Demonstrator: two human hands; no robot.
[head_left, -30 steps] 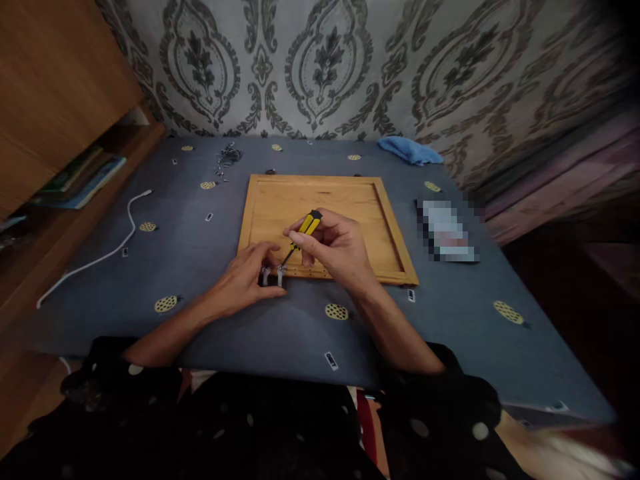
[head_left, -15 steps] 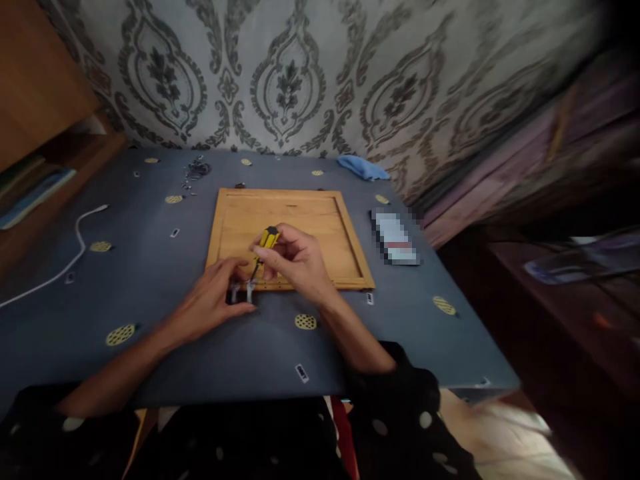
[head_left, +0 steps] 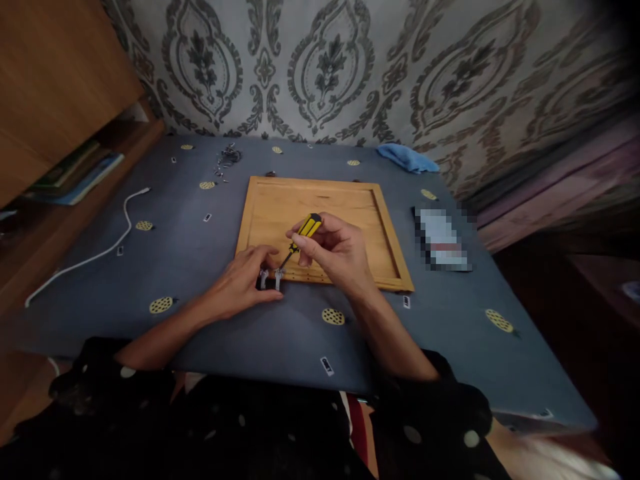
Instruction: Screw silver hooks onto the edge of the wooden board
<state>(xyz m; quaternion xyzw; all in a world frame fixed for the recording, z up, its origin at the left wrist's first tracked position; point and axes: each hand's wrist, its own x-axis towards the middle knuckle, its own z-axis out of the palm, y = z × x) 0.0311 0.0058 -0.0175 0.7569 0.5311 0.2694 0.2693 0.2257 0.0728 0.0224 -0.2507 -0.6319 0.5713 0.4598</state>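
Note:
A framed wooden panel (head_left: 320, 217) lies flat on the table. My right hand (head_left: 343, 253) is closed around the yellow and black handle of a screwdriver (head_left: 309, 228), tilted so that its shaft points down and left. The tip meets, or comes very near, a small metal fitting (head_left: 278, 279) at the panel's front left edge. My left hand (head_left: 245, 279) grips that fitting between thumb and fingers, steadying it at the edge. What kind of fitting it is, and any screw under the tip, I cannot make out.
Small metal parts (head_left: 229, 157) lie in a heap at the back left. To the left runs a white cable (head_left: 127, 223). A phone (head_left: 443, 240) with a blurred screen and a blue cloth (head_left: 407, 159) are on the right. A wooden cabinet (head_left: 65, 80) borders the left side.
My view has turned left, so everything sits further right in the picture. Both hands keep their place at the panel's front left edge, and the screwdriver leans more to the right.

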